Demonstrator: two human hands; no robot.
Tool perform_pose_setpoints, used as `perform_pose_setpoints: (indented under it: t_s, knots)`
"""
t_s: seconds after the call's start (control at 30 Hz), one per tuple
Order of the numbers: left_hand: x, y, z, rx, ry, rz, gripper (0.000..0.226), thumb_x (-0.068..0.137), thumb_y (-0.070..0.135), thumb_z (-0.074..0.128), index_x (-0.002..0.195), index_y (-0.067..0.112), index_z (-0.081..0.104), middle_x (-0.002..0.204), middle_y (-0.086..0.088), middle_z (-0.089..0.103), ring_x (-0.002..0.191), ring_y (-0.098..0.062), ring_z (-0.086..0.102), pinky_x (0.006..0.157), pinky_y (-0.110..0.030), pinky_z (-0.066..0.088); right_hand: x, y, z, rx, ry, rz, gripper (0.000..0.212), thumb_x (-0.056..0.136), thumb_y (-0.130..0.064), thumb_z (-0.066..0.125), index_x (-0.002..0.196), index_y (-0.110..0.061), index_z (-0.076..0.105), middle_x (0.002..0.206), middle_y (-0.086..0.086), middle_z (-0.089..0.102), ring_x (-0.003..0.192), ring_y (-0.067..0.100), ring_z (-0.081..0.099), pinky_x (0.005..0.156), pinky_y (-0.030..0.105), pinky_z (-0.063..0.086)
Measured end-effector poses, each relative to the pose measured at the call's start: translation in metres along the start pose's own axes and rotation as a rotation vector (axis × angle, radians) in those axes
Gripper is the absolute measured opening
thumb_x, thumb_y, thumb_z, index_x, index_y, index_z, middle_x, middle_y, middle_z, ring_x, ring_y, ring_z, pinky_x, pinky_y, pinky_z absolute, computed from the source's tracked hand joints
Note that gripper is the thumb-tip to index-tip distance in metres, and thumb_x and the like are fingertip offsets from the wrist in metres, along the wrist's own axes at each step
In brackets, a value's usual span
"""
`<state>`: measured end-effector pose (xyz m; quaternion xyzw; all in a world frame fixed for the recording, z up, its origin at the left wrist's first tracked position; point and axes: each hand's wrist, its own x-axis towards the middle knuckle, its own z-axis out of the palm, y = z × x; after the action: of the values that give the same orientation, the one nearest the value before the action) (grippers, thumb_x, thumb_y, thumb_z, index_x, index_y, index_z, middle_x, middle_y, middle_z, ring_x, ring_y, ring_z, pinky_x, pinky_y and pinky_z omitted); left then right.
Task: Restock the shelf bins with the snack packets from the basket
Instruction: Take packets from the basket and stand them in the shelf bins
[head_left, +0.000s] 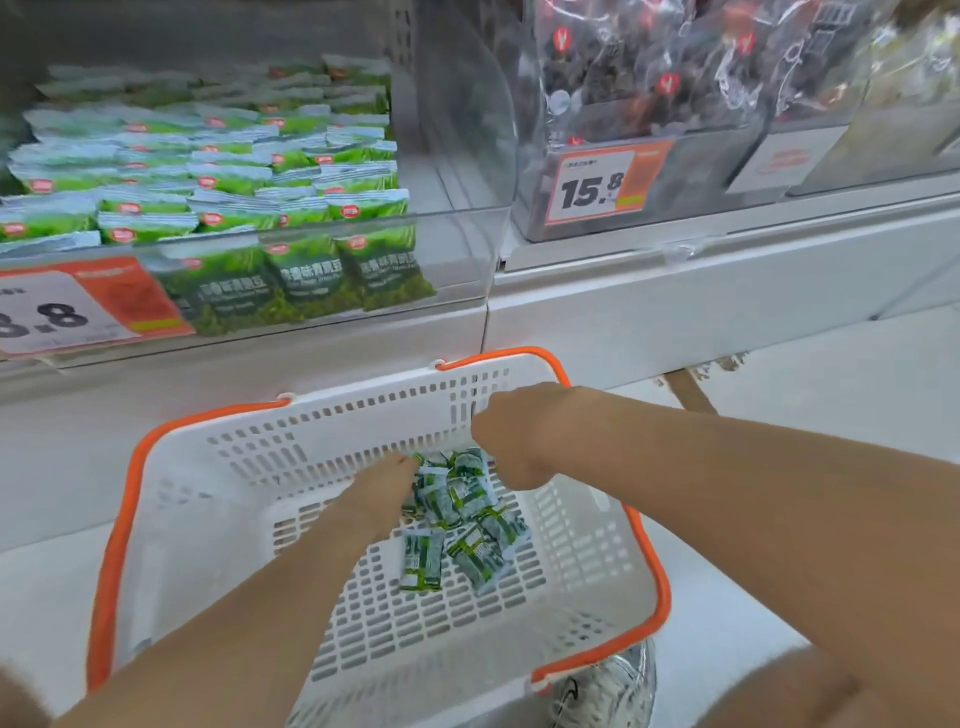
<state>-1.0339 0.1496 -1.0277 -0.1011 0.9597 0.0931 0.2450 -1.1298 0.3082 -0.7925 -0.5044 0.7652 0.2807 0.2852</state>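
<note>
Snack packets (457, 514) lie jumbled in basket (311, 436), toward far side; nearest one's long axis runs near-far. L hand (384, 488) fingers straightish, touching heap; R hand (511, 436) fingers curled down (grip hidden, can't tell). White floor (857, 374); shelf bin (467, 156) above w/ green pkts.

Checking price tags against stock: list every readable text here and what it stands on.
"15.8": right price tag on the dark-packet bin.
".8", first digit cut off: left price tag on the green-packet bin.
Print on shelf packets and basket packets: too blurred to read.
</note>
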Motion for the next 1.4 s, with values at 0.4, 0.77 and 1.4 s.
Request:
perform_pose_setpoints:
  t_s: [0.4,0.77,1.4]
  knots:
    - [-0.006,0.007,-0.028,-0.309,0.053,-0.077,0.007,0.097,0.015,0.069,0.091,0.019,0.068,0.096,0.001,0.067,0.086,-0.018,0.065,0.079,-0.036,0.054,0.004,-0.01,-0.03,-0.063,0.107,-0.1,0.006,0.102,-0.009,0.049,0.101,-0.015,0.047,0.088,0.001,0.048,0.07,0.009,0.047,0.057,0.025,0.039]
    - [-0.082,0.031,-0.131,-0.707,0.357,0.11,0.008,0.107,0.014,0.055,0.107,0.014,0.062,0.1,-0.008,0.068,0.091,-0.03,0.063,0.078,-0.045,0.051,-0.049,-0.017,-0.069,0.024,0.248,-0.047,0.023,0.1,-0.007,0.052,0.078,-0.014,0.048,0.078,0.003,0.048,0.063,0.019,0.047,0.051,0.029,0.036]
    - [-0.214,0.075,-0.29,-1.064,0.866,0.285,0.033,0.094,0.021,0.047,0.098,0.018,0.079,0.074,-0.001,0.069,0.066,-0.021,0.066,0.066,-0.056,0.061,-0.132,0.004,-0.104,1.012,0.663,-0.075,0.024,0.086,-0.017,0.075,0.103,-0.004,0.065,0.082,0.015,0.073,0.077,0.028,0.076,0.069,0.034,0.064]
